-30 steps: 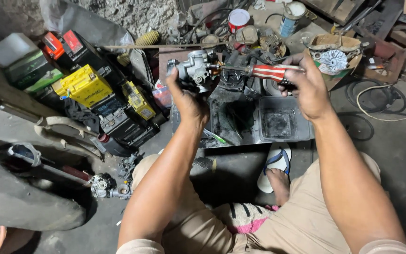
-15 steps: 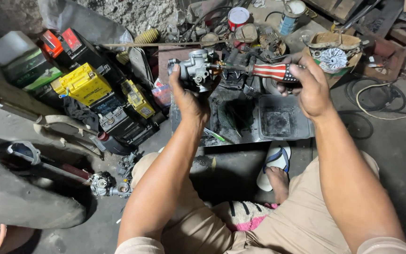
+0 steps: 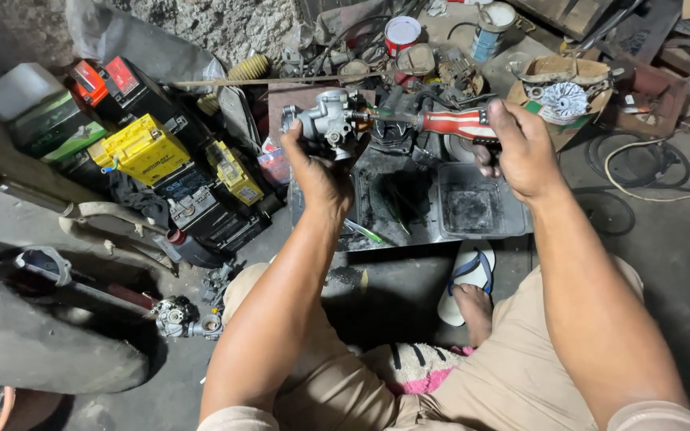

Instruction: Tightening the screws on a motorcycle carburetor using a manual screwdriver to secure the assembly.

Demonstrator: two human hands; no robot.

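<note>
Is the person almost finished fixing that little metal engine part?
Hard to tell. The carburetor is out and held up in the left hand. The right hand has a red-handled screwdriver at its side. Another one lies on the floor.

Single head-worn view, facing steeply down, close over hands, cluttered floor beyond

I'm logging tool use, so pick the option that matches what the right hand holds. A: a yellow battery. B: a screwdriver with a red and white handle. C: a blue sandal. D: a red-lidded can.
B: the right hand grips the red and white handle of a screwdriver, its shaft pointing at the metal carburetor held up by the left hand.
</note>
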